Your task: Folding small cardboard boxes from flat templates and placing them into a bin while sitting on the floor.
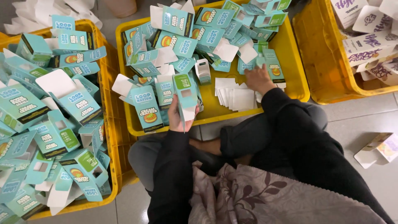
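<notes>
At centre frame the left hand (177, 116) grips a teal carton (185, 97) upright, open end accessible, while the right hand (258, 79), fingers apparently spread, rests beside white inserts (234, 96) in the yellow crate (296, 66).

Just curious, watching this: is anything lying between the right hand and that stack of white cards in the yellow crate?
Nothing visible. The right hand rests just beside the white cards on the crate's bare yellow floor.
</notes>
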